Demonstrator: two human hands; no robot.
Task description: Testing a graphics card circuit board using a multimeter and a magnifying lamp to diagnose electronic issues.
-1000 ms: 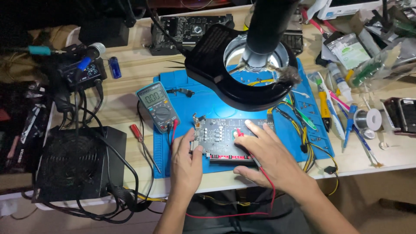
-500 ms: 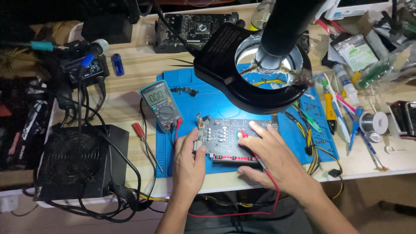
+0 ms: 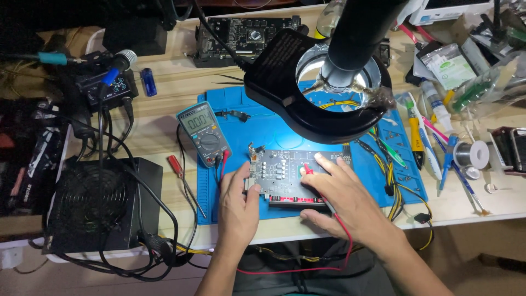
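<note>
- On a cluttered wooden workbench [image 3: 164,87], a blue work mat [image 3: 263,131] carries the job, with a black power supply [image 3: 96,205] trailing cables at the near left edge.
- Above the mat hangs a black ring-shaped magnifier lamp [image 3: 279,66], shading its far half.
- At the mat's near edge lies the dark circuit board [image 3: 285,175], flat and component side up, between both hands.
- Left hand [image 3: 238,205]: fingers together, thumb pressed against the board's left edge, steadying it.
- Right hand [image 3: 350,200]: fingers loosely spread over the board's right part, pinching a red test probe [image 3: 308,171] whose tip rests on the board.
- Just left of the board sits a multimeter [image 3: 204,133], its leads plugged in; a second red probe [image 3: 175,163] lies loose on the bench nearby.
- Risk, as judged: the probe tip could slip and bridge neighbouring contacts if the board shifts under the thumb, and the red lead looping below the bench edge could snag and tug the probe off its point.
</note>
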